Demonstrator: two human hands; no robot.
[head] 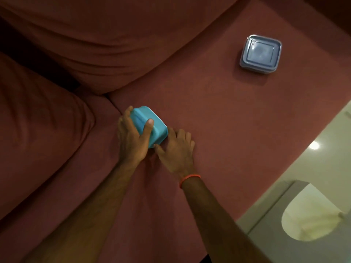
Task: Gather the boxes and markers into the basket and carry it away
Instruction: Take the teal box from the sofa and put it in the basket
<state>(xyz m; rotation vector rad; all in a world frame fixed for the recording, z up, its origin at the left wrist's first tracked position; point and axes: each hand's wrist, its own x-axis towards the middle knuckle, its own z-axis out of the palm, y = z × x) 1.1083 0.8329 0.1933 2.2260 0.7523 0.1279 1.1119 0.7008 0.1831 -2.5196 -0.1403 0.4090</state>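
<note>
Head view, looking down on a dusty-red fabric sofa seat [218, 114]. Seat front edge runs diagonally from 3 o'clock down to 6 o'clock; beyond it, pale glossy floor tiles [311, 168] with a lamp reflection. Back cushions [98, 44] bound the seat from 9 to 12 o'clock, with a dark gap at 10 o'clock.

Turquoise rounded-rectangular plastic box [150, 124] sits just left of frame centre, close to the seam between two seat cushions. It looks tilted, the near end lifted, though the angle makes this uncertain. Lid on; contents not visible.

Left hand [133, 137]: wrapped over the box, thumb across the top face, fingers curled round the far left side. Gripping it.

Right hand [177, 149]: fingers spread, palm down on the fabric at the box's 4 o'clock corner, thumb tip touching the box's lower edge. An orange thread band [190, 179] circles that wrist.

Grey-blue square plastic container with a translucent lid [261, 54] rests flat at 1 o'clock, well apart from the hands, near the seat's far right edge. Contents cannot be made out through the lid.

Open fabric lies between the two boxes.
</note>
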